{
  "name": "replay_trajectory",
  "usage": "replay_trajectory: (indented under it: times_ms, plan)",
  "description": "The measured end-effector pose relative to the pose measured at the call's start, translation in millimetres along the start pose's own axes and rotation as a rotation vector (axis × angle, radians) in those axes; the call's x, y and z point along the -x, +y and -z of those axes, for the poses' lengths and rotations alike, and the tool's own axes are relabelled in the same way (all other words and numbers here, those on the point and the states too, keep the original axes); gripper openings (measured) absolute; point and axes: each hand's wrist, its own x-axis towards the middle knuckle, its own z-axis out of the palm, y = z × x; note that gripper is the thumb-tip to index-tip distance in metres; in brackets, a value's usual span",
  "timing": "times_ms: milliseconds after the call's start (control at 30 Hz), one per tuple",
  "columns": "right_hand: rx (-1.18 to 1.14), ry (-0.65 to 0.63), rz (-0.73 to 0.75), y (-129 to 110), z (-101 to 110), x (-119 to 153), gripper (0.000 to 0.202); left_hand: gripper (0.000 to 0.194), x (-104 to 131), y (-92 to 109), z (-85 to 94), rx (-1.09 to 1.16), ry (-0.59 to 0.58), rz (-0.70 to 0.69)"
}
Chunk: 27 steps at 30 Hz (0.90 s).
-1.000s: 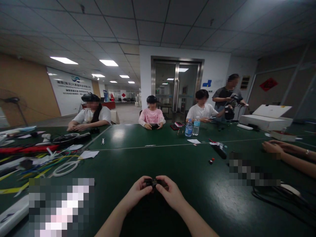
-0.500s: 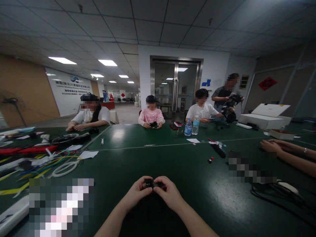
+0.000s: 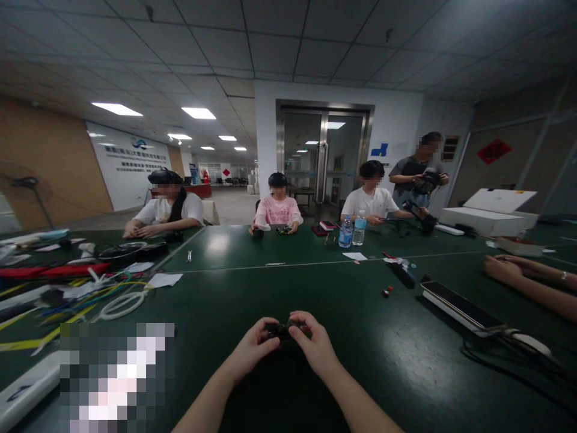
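Note:
Between my two hands is a small black object [image 3: 280,330], partly covered by the fingers and too dark to make out in detail. My left hand [image 3: 256,347] pinches its left side between thumb and fingers. On its right side, my right hand [image 3: 312,340] grips it the same way, with the fingertips of both hands close to each other. Both hands are held over the dark green table [image 3: 216,300], near its front part.
Cables [image 3: 119,305] and a white power strip [image 3: 33,385] lie at the left. Two water bottles [image 3: 359,228] stand ahead. At the right are a phone [image 3: 464,305] on a white box and another person's hands [image 3: 505,269]. Other people sit across the table.
My right hand has risen slightly and turned on the black object. The seated person in pink has moved their hands apart. The view has shifted slightly.

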Motion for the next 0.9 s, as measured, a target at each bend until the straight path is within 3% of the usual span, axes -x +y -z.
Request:
replay_trajectory:
  times_ms: [333, 533, 900]
  plan:
    - [-0.046, 0.103, -0.104, 16.8, 7.5, -4.5, 0.029, 0.035, 1.9, 3.5, -0.9, -0.028, 0.063, -0.010]
    - [-0.030, 0.247, -0.124, 25.5, 18.7, -8.6, 0.031, 0.032, 1.4, 3.4, 0.0, 0.006, 0.089, 0.010]
    - [-0.119, 0.366, -0.133, 31.2, 32.5, -11.3, 0.038, 0.030, 5.7, 8.4, -1.1, 0.031, 0.101, 0.028]
